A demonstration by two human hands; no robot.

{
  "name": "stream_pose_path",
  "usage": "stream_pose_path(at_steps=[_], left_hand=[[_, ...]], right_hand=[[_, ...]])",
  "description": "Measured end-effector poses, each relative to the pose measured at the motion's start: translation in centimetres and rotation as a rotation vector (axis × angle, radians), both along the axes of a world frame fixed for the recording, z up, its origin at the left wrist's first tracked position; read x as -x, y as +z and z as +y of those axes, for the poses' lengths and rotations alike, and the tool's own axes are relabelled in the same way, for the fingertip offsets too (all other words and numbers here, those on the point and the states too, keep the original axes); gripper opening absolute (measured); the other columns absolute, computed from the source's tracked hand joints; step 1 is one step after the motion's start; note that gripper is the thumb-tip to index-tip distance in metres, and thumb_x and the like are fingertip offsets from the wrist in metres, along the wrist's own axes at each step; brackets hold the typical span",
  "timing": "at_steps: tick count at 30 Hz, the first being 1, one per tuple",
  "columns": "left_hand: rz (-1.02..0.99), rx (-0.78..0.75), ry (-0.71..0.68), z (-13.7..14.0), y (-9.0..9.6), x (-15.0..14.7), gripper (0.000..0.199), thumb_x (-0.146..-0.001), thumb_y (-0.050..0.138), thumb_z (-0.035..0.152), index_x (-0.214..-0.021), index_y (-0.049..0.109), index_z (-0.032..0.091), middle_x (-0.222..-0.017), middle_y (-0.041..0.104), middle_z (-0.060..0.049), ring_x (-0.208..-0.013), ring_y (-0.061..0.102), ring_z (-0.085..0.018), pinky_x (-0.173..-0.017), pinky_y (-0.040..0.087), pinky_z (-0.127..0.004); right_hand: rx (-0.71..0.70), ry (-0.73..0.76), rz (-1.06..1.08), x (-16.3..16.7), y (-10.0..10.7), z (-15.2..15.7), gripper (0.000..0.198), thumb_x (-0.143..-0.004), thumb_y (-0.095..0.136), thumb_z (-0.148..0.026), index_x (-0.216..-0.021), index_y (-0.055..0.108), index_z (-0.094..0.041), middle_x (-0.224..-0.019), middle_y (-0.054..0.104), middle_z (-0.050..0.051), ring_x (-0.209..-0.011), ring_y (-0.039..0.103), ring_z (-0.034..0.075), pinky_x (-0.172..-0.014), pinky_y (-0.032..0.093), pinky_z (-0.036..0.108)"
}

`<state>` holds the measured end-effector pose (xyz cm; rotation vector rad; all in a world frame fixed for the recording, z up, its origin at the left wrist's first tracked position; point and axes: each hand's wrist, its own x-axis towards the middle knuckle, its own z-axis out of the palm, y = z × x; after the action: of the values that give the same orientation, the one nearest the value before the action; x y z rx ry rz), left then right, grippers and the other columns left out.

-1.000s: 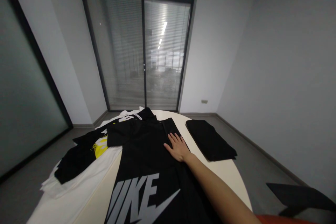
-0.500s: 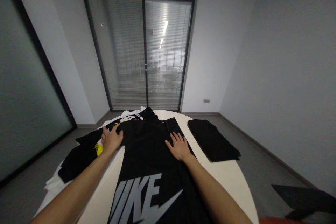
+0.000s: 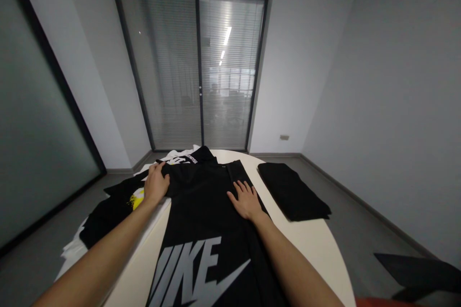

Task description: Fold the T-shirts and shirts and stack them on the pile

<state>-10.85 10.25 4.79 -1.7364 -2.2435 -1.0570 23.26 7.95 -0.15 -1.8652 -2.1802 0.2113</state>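
Observation:
A black T-shirt point(image 3: 201, 211) with big grey NIKE lettering lies spread on the table. Its right side is folded inward in a long strip. My right hand point(image 3: 245, 200) rests flat on that folded side, fingers spread. At the shirt's left sleeve, my left hand point(image 3: 156, 184) has its fingers curled over the sleeve's outer end, gripping the cloth; the fingertips are partly hidden. Beneath and beyond that hand lies a heap of black and white clothes point(image 3: 104, 218), with yellow and white prints showing.
A folded black garment point(image 3: 292, 192) lies to the right on the round cream table point(image 3: 317, 240). Behind the table stands a glazed door with blinds point(image 3: 201, 72). A dark object, perhaps a chair part point(image 3: 418, 268), shows at lower right.
My left hand has moved slightly away from me along the sleeve, and its spread fingers have closed on the sleeve's end. My right hand stays in place on the shirt.

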Motion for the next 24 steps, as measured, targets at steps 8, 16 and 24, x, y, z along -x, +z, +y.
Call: stream_pose_path(at_steps=[8, 16, 24], left_hand=[[0.156, 0.04, -0.24, -0.7, 1.2, -5.6, 0.063, -0.083, 0.046, 0.006, -0.145, 0.046, 0.015, -0.155, 0.039, -0.01, -0.138, 0.044, -0.027, -0.116, 0.037, -0.037], [0.21, 0.224, -0.651, -1.6, -2.1, -8.4, 0.074, -0.08, 0.058, 0.011, -0.151, 0.038, 0.021, -0.163, 0.024, -0.007, -0.143, 0.039, -0.025, -0.118, 0.034, -0.037], [0.255, 0.321, -0.552, -2.7, -4.6, -7.5, 0.04, -0.094, 0.049, 0.022, -0.131, 0.062, 0.014, -0.147, 0.052, -0.014, -0.136, 0.048, -0.028, -0.115, 0.034, -0.041]], right_hand=[[-0.003, 0.001, -0.01, 0.0, -0.3, 0.2, 0.074, -0.097, 0.02, -0.066, -0.154, 0.034, -0.02, -0.162, 0.028, 0.005, -0.151, 0.015, 0.026, -0.121, 0.009, 0.046], [-0.009, 0.004, -0.009, -0.1, -0.5, 0.3, 0.074, -0.097, 0.02, -0.066, -0.154, 0.035, -0.021, -0.162, 0.028, 0.005, -0.151, 0.016, 0.026, -0.121, 0.009, 0.047], [-0.003, -0.001, 0.002, -0.1, -0.5, 0.3, 0.073, -0.097, 0.023, -0.065, -0.154, 0.034, -0.021, -0.162, 0.029, 0.005, -0.151, 0.016, 0.027, -0.121, 0.008, 0.047]])
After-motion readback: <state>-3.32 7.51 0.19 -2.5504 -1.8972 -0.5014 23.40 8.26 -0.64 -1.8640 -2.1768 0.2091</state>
